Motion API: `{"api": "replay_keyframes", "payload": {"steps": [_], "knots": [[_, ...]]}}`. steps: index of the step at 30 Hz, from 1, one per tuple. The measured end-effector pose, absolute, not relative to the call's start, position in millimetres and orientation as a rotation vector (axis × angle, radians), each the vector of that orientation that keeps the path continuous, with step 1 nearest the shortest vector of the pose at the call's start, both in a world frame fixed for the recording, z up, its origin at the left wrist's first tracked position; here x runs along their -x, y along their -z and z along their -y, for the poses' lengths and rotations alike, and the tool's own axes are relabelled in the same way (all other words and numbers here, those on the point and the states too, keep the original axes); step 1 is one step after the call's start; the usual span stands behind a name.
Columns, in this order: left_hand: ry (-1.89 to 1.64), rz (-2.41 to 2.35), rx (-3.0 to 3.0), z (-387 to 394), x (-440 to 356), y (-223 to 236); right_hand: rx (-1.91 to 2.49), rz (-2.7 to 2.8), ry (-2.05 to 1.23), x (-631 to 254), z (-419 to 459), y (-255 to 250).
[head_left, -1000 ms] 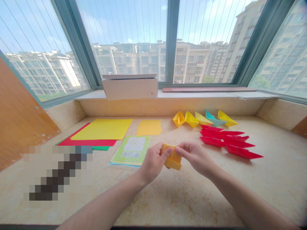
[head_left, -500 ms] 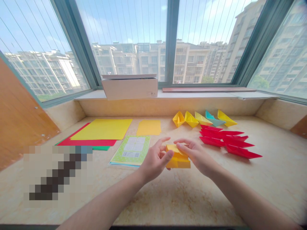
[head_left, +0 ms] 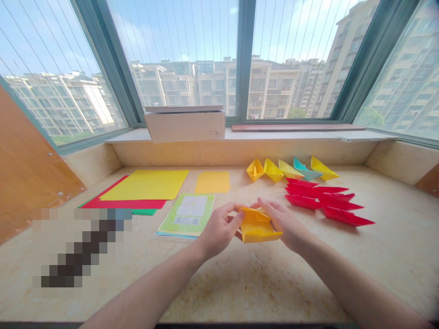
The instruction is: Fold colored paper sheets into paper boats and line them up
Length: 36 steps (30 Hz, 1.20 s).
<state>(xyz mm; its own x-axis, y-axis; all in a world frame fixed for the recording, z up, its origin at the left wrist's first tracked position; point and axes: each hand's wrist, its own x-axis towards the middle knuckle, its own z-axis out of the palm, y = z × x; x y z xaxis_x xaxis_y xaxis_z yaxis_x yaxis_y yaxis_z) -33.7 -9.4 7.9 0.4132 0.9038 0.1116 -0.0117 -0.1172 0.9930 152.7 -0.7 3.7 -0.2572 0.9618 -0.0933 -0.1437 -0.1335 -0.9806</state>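
Observation:
A partly folded piece of yellow-orange paper is held above the counter between my two hands. My left hand grips its left side, with the thumb on top near the upper edge. At the right side my right hand is closed on the same paper, some of its fingers hidden behind the folds. Several red paper boats lie just beyond my right hand. Behind them stands a row of yellow paper boats with one blue paper boat among them.
Left of my hands lies a green-patterned paper packet, and behind it a stack of small orange sheets. Large yellow sheets overlap red and green ones farther left. A white box rests on the window ledge. A pixelated patch covers the front left counter.
The folded paper has shifted slightly right and tilted, and its front now looks wider and more opened. My right hand has moved down along its right side.

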Motion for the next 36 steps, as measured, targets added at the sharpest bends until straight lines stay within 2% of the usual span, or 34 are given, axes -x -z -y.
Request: {"api": "replay_keyframes", "payload": {"steps": [4, 8, 18, 28, 36], "knots": [[-1.05, -0.969, -1.458, 3.1, 34.4, -4.2, 0.919, 1.275, -1.601, -155.6, -3.4, 1.7], [-1.095, -1.028, -1.415, -1.3, 36.8, -1.5, 0.815, 1.441, -1.498, -155.9, -0.4, -1.3], [-1.101, -0.894, -1.391, 8.3, 33.4, -13.8, 0.735, 1.341, -1.449, -152.2, -3.4, 1.6], [-1.124, -0.774, -1.362, 9.9, 32.3, -14.5, 0.684, 1.363, -1.551, -164.1, -2.5, 3.4], [-1.147, -0.719, -1.282, 11.4, 32.4, -15.0, 0.697, 1.459, -1.45, -169.2, -3.1, 14.5]]}}
